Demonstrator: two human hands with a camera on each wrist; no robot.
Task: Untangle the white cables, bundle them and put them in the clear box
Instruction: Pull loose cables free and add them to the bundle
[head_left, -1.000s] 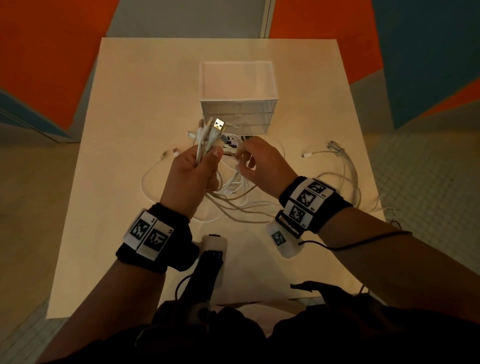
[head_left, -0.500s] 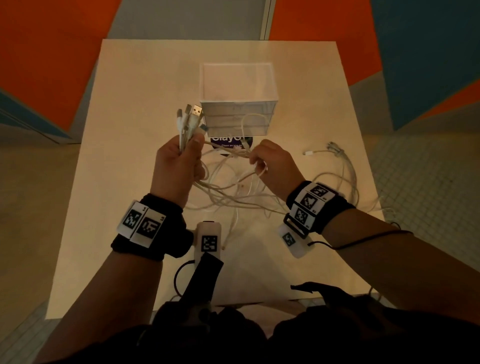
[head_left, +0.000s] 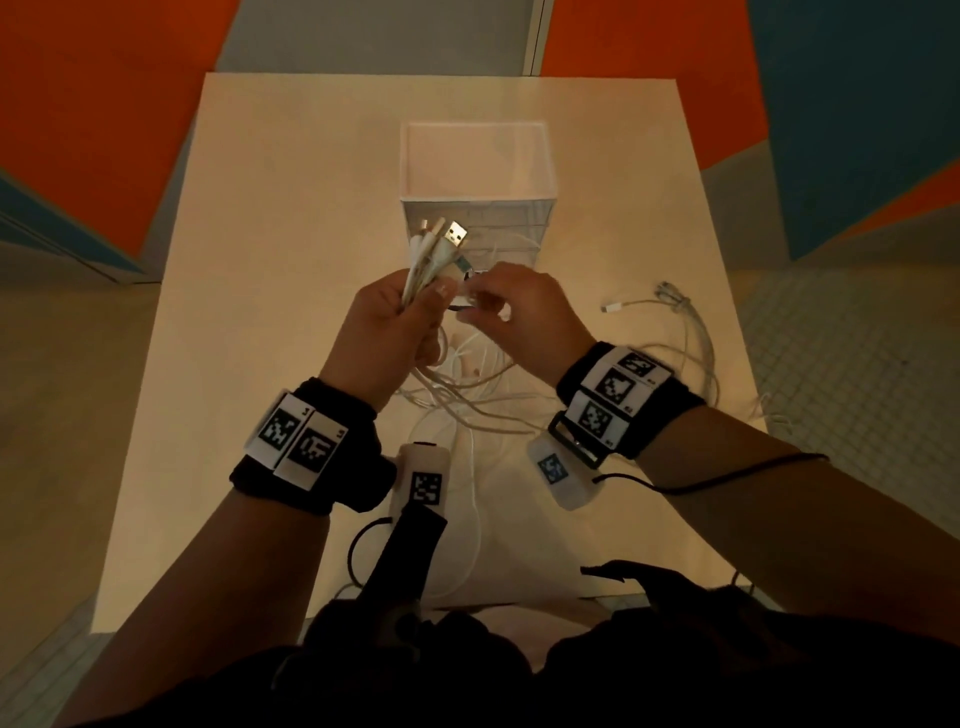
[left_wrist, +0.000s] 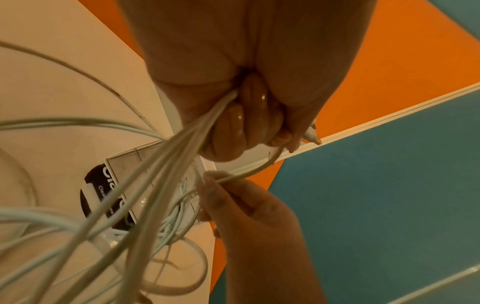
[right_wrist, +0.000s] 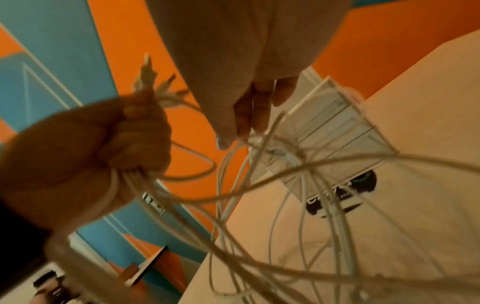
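My left hand (head_left: 395, 322) grips a bunch of white cables (head_left: 434, 254) in a fist, their plug ends sticking up in front of the clear box (head_left: 475, 156). The cables' long strands (head_left: 467, 395) hang from the fist in tangled loops down to the table. In the left wrist view the fist (left_wrist: 246, 115) is closed round the bunch (left_wrist: 182, 144). My right hand (head_left: 511, 312) is close beside the left and pinches one cable (left_wrist: 244, 174) between thumb and fingertip. The right wrist view shows its fingers (right_wrist: 249, 117) above the loose loops (right_wrist: 285, 185).
A second heap of white cables (head_left: 680, 332) lies on the table's right side, near the edge. A dark round label (left_wrist: 101, 191) lies on the table in front of the clear box. The pale table (head_left: 291, 208) stands between orange and blue wall panels.
My left hand moved right and forward with the plug bunch, back in front of the box. The right hand rose from the loops and now pinches a cable beside the left.
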